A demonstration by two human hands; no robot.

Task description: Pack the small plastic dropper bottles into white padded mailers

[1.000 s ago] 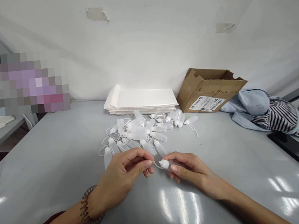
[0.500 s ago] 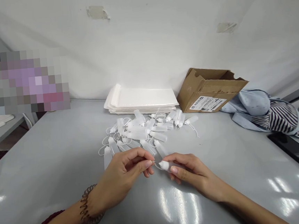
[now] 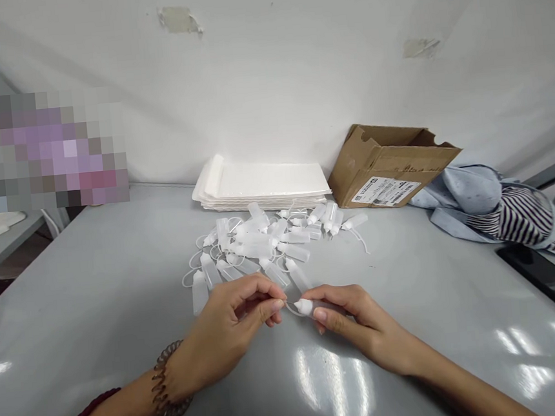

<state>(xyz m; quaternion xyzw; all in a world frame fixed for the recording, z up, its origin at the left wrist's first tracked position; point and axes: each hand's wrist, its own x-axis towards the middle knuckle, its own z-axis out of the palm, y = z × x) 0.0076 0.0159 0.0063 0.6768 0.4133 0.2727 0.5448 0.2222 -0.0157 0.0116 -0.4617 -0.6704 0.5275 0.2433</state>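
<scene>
My right hand (image 3: 352, 318) is closed around a small plastic squeeze bottle (image 3: 305, 306), its white nozzle end pointing left. Just left of that nozzle, my left hand (image 3: 248, 317) pinches the end of the bottle's thin white tether (image 3: 293, 311); the small tip between the fingers is mostly hidden. The tether curves below the nozzle. Beyond both hands lies a pile of similar translucent squeeze bottles (image 3: 256, 246), several with looped white tethers. One bottle (image 3: 298, 275) of the pile lies close to my right fingertips.
A stack of white padded envelopes (image 3: 270, 180) lies against the wall behind the pile. An opened cardboard box (image 3: 390, 166) stands at the back right, beside bundled blue and striped fabric (image 3: 515, 210). A black phone-like slab (image 3: 547, 288) lies at the right edge of the grey table (image 3: 118, 280).
Almost nothing differs. Both hands keep their places at the nozzle, with only slight shifts of the fingers.
</scene>
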